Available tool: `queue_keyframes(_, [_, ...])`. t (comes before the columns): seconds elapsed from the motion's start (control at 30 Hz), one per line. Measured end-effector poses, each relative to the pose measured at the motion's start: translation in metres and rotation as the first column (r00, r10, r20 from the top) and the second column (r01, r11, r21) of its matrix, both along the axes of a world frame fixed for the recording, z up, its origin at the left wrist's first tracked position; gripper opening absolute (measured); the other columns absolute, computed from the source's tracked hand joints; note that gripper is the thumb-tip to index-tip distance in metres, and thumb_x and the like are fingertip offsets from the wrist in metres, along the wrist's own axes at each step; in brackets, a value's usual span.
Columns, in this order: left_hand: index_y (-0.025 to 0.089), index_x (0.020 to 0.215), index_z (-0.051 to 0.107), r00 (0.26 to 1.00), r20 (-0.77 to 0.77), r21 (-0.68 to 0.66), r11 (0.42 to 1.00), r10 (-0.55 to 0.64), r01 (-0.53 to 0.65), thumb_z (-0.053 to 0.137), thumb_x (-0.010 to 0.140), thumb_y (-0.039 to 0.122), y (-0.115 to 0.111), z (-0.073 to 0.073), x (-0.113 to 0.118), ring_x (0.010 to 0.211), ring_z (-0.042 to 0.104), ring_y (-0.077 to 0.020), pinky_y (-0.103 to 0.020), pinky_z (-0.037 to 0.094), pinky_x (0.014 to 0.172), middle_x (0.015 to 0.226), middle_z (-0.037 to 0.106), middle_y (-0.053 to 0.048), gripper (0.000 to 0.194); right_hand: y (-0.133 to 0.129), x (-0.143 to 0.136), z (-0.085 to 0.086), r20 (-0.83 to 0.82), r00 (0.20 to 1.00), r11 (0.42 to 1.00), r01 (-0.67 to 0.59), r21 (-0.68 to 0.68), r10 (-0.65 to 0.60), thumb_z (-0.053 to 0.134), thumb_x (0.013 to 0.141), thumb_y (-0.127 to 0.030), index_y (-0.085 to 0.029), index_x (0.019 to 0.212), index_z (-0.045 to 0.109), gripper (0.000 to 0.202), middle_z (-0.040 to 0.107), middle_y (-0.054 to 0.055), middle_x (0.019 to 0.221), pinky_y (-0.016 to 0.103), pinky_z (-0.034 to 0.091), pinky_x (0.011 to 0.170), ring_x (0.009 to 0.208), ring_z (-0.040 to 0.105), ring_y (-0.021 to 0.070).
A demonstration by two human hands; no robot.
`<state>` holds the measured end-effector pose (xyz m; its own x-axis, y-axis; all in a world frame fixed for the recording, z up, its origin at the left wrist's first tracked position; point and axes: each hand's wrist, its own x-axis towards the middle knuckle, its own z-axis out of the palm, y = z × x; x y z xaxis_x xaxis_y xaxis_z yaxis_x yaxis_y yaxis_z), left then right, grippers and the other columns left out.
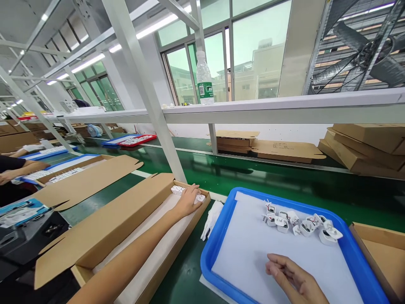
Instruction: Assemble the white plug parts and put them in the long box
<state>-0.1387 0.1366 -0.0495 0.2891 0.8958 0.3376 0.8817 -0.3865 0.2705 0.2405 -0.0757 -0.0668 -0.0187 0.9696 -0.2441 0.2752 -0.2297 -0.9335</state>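
Note:
My left hand reaches into the far end of a long, shallow cardboard box with its lid folded back. Its fingers and thumb are closed around small white plastic parts; the palm side is hidden. More white parts lie just left of the hand, against the box's end wall. Over the lower part of a blue-rimmed tray, my right hand is empty, its fingers loosely curled and apart. Several small white plastic housings with thin wires sit in a cluster near the tray's far side.
A white glove lies between box and tray. Another cardboard box stands right of the tray. Upright posts and a shelf with a plastic bottle rise behind. Flat cartons lie beyond the green belt. Another person's arm shows at left.

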Motion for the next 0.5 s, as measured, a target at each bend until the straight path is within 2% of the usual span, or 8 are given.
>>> queue_keyframes(0.13, [0.013, 0.117, 0.067, 0.993, 0.095, 0.013, 0.998, -0.067, 0.066, 0.06, 0.096, 0.036, -0.003, 0.034, 0.024, 0.138, 0.052, -0.0381, -0.057, 0.043, 0.113, 0.139, 0.061, -0.021, 0.032, -0.006, -0.001, -0.001, 0.018, 0.999, 0.998, -0.039, 0.041, 0.038, 0.061, 0.089, -0.07, -0.029, 0.118, 0.077, 0.053, 0.077, 0.006, 0.124, 0.036, 0.058, 0.099, 0.119, 0.068, 0.0328])
queue_keyframes(0.23, [0.016, 0.124, 0.065, 0.965, 0.176, -0.034, 0.978, -0.195, 0.204, 0.055, 0.097, 0.04, -0.007, 0.047, 0.063, 0.121, 0.065, -0.0334, -0.049, 0.054, 0.101, 0.13, 0.067, -0.016, 0.037, -0.009, -0.003, 0.002, 0.014, 1.0, 0.995, -0.024, 0.101, 0.023, 0.059, 0.092, -0.067, -0.028, 0.118, 0.076, 0.05, 0.077, 0.007, 0.122, 0.041, 0.056, 0.101, 0.116, 0.069, 0.0319])
queue_keyframes(0.3, [0.019, 0.122, 0.067, 0.929, 0.211, -0.089, 0.94, -0.304, 0.328, 0.061, 0.093, 0.043, -0.013, 0.045, 0.099, 0.109, 0.071, -0.0306, -0.042, 0.059, 0.091, 0.121, 0.073, -0.012, 0.038, -0.009, -0.004, 0.004, 0.002, 1.0, 0.991, -0.003, 0.132, 0.003, 0.06, 0.093, -0.065, -0.026, 0.118, 0.076, 0.049, 0.077, 0.009, 0.119, 0.043, 0.056, 0.1, 0.112, 0.07, 0.0317])
queue_keyframes(0.37, [0.02, 0.12, 0.07, 0.895, 0.224, -0.141, 0.896, -0.385, 0.421, 0.07, 0.088, 0.044, -0.023, 0.035, 0.137, 0.104, 0.073, -0.0304, -0.041, 0.06, 0.088, 0.119, 0.075, -0.011, 0.04, -0.009, -0.006, 0.005, -0.022, 1.0, 0.986, 0.003, 0.166, 0.001, 0.062, 0.092, -0.064, -0.024, 0.118, 0.076, 0.05, 0.078, 0.01, 0.116, 0.044, 0.056, 0.098, 0.108, 0.071, 0.0316])
queue_keyframes(0.43, [0.017, 0.12, 0.07, 0.88, 0.215, -0.187, 0.867, -0.423, 0.462, 0.078, 0.084, 0.043, -0.036, 0.024, 0.174, 0.101, 0.074, -0.0305, -0.044, 0.059, 0.09, 0.12, 0.074, -0.013, 0.045, -0.009, -0.007, 0.004, -0.04, 0.999, 0.982, 0.008, 0.191, 0.0, 0.062, 0.091, -0.065, -0.022, 0.118, 0.076, 0.053, 0.079, 0.011, 0.114, 0.044, 0.056, 0.098, 0.107, 0.072, 0.0318])
queue_keyframes(0.5, [0.015, 0.119, 0.069, 0.877, 0.193, -0.238, 0.846, -0.441, 0.477, 0.078, 0.088, 0.041, -0.046, 0.015, 0.204, 0.1, 0.073, -0.0266, -0.046, 0.059, 0.091, 0.118, 0.074, -0.012, 0.042, -0.008, -0.006, -0.001, -0.04, 0.999, 0.982, 0.018, 0.188, -0.011, 0.062, 0.089, -0.068, -0.022, 0.119, 0.076, 0.057, 0.079, 0.011, 0.115, 0.043, 0.056, 0.1, 0.109, 0.073, 0.0326])
